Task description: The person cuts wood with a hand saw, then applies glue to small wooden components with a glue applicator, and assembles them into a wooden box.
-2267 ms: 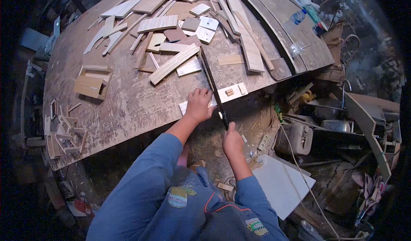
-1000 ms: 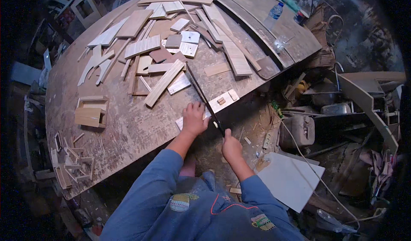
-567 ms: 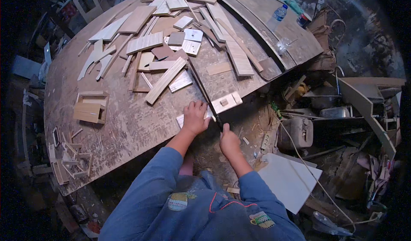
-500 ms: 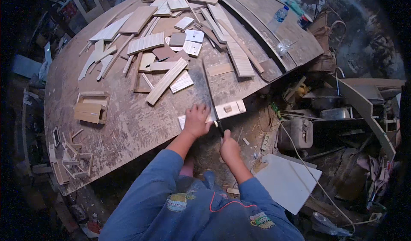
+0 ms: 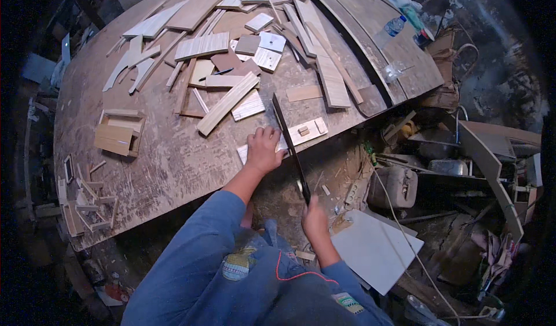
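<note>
head view: we find the left grip (image 5: 264, 150) laid over a pale board (image 5: 313, 132) at the near edge of the bench (image 5: 168, 175), its fingers bent and close together on the wood; how tightly it closes there we cannot tell. the right grip (image 5: 315, 220), out past that near edge, is wrapped fully around the handle end of a dark saw (image 5: 289, 143). we see the narrow blade slant across the board just beside the left thumb, its far tip over the bench top. right of the blade, two small wooden blocks (image 5: 303, 131) sit on the board, one near its end. farther in from the near edge, we make out a thick pale plank (image 5: 229, 104) lying aslant, with a dark pen (image 5: 215, 74) and a heap of loose offcuts (image 5: 201, 46) reaching toward the far edge. near the left edge stands a small open wooden box (image 5: 121, 135), and by the near left corner we see a tangle of thin sticks (image 5: 90, 204). a clear bottle with a blue cap (image 5: 394, 27) is over by the right edge. beyond the near edge, we see a white panel (image 5: 376, 250) lying low, with a grubby plastic can (image 5: 394, 188) nearby.
</note>
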